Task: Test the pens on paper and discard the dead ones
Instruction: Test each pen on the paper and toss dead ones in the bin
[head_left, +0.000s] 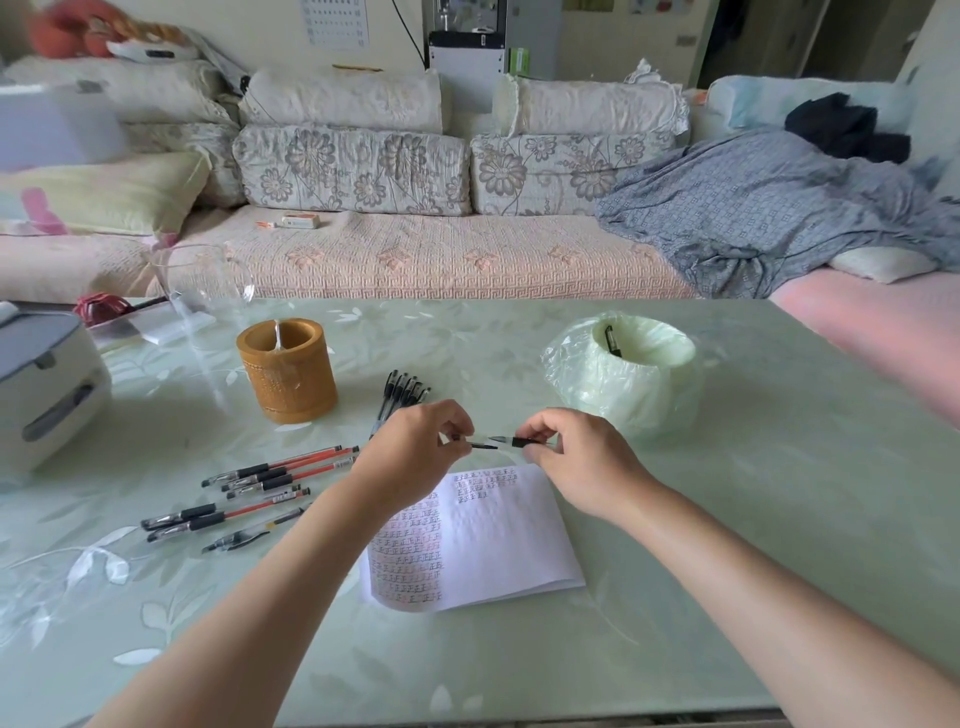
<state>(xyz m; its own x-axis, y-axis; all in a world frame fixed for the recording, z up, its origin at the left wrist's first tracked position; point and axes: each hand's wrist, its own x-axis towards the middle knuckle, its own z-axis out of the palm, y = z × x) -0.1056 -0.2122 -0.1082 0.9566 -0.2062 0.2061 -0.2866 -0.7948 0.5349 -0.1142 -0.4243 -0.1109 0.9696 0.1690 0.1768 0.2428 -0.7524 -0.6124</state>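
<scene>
Fingertips of the left hand (415, 447) pinch what appears to be a slim black pen cap (480, 445), while the right hand (576, 457) grips a clear black-gripped pen (514, 442) above a white sheet covered in test marks (478, 540). At 9 o'clock lie red and black pens (270, 493); at 1 o'clock, a green bag-lined bin (628, 374) holds 1 pen.

Pale green glass counter (727, 519), leaf pattern. Behind it a long sofa (415, 254), floral cushions (353, 169), grey blanket (769, 208) at right. Cream wall (270, 31); possibly a water dispenser (467, 57). Soft daylight.
</scene>
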